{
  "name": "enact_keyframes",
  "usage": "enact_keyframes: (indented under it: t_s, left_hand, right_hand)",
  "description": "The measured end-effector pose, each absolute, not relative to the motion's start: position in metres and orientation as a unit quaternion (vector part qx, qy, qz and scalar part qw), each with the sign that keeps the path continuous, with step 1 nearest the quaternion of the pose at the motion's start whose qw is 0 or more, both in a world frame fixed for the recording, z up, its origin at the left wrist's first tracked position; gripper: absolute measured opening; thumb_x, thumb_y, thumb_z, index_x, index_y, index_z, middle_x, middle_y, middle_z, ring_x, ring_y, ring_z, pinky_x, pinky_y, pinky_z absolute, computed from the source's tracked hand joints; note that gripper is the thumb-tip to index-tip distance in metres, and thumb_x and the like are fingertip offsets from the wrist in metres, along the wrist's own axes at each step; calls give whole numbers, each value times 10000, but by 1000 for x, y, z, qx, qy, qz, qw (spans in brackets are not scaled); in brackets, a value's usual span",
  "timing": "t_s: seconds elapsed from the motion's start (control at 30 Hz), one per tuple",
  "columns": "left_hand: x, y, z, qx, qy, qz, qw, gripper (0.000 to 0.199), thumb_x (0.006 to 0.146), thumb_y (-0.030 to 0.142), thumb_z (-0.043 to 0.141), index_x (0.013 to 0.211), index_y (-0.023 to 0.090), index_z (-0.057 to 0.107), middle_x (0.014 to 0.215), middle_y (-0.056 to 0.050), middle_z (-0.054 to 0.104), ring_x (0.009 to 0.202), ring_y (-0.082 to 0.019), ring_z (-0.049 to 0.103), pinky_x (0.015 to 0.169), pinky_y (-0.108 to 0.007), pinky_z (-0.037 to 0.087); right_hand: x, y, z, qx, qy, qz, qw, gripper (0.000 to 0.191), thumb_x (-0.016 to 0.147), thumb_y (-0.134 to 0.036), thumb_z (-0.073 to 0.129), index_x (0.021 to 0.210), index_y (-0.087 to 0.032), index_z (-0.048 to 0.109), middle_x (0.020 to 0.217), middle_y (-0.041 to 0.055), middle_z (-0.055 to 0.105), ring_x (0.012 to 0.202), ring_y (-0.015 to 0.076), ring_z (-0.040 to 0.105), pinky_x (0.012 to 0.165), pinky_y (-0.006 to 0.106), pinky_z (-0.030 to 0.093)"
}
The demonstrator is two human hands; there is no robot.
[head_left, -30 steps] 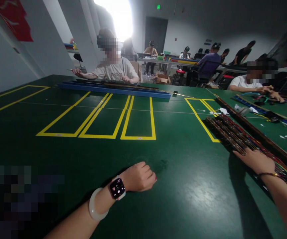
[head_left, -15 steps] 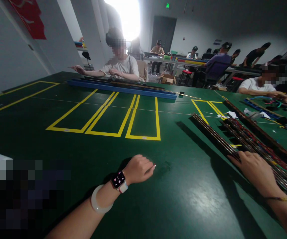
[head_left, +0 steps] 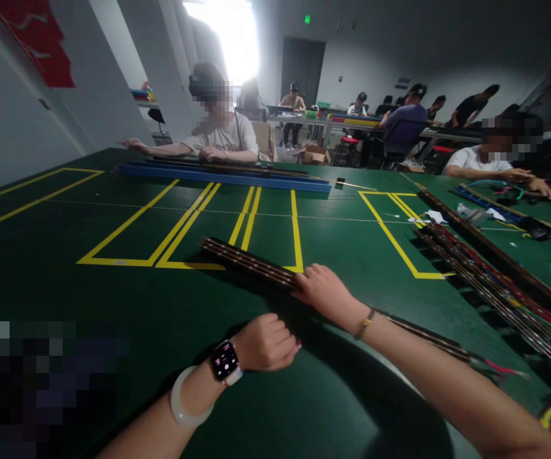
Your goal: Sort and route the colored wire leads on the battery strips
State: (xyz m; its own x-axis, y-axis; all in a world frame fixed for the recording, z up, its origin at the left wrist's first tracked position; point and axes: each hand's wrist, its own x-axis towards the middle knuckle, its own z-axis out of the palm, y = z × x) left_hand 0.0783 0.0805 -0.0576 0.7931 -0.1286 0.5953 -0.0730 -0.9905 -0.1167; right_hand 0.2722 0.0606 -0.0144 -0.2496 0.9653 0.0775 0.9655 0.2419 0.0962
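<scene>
A long dark strip with bright metal lines (head_left: 251, 262) slants across the middle of the green table, its far end over the yellow tape frames. My right hand (head_left: 326, 292) is closed round it near its middle, and beyond the wrist the strip runs on to the right, ending in red and pale wires. Nearer to me, my left hand (head_left: 266, 343) is curled just above the table, below the strip and apart from it. Its fingers are bent inward, and whether they pinch anything small is hidden. A smartwatch (head_left: 226, 361) and a pale bangle (head_left: 192, 396) are on the left arm.
More strips with coloured wires (head_left: 490, 290) lie at the right, beside a long brown channel (head_left: 486, 248). A blue channel (head_left: 222, 178) lies along the far edge before a seated person (head_left: 227, 131). Another person (head_left: 481, 159) works at the far right. A thin string crosses the table.
My right hand has carried the strip leftward from beside the wired strips to the middle of the table. My left hand has barely moved. The view has shifted slightly.
</scene>
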Motion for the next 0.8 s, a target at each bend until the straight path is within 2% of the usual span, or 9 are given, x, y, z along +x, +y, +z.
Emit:
enact_keyframes:
  t_s: [0.23, 0.33, 0.5, 0.63, 0.8]
  left_hand:
    - [82, 70, -54, -926, 91, -357, 83, 142, 816, 224, 510, 707, 145, 553, 531, 5, 476, 495, -120, 420, 477, -301, 274]
    - [82, 71, -53, -923, 77, -370, 78, 136, 812, 211, 515, 702, 143, 556, 521, 6, 472, 488, -120, 420, 476, -299, 271]
    - [79, 75, -53, -922, 47, -379, 69, 182, 826, 190, 489, 651, 157, 527, 496, 13, 444, 474, -110, 388, 476, -300, 238]
    - [76, 80, -57, -932, 15, -358, 57, 160, 828, 193, 478, 684, 159, 540, 529, 1, 468, 507, -123, 392, 492, -314, 249]
    - [77, 82, -60, -942, 7, -336, 16, 160, 832, 179, 485, 678, 158, 525, 546, 3, 476, 528, -122, 396, 508, -310, 243]
  right_hand:
    - [174, 152, -46, -512, -857, -53, 42, 354, 871, -483, 539, 996, -155, 587, 890, 109, 606, 837, 223, 515, 685, 299, 365]
    - [138, 184, -44, -495, -865, -53, 62, 405, 879, -515, 507, 1066, -163, 574, 932, 99, 601, 869, 227, 514, 695, 300, 374]
    - [105, 214, -20, -461, -879, -54, 110, 514, 916, -585, 356, 996, -149, 616, 1012, 99, 557, 950, 228, 491, 758, 315, 385]
    - [146, 201, 9, -447, -880, -30, 159, 461, 919, -555, 383, 1078, -182, 603, 995, 73, 551, 906, 200, 506, 794, 321, 393]
    - [288, 152, 16, -535, -827, 53, 167, 339, 898, -439, 512, 1064, -165, 625, 978, 83, 577, 882, 173, 527, 811, 314, 413]
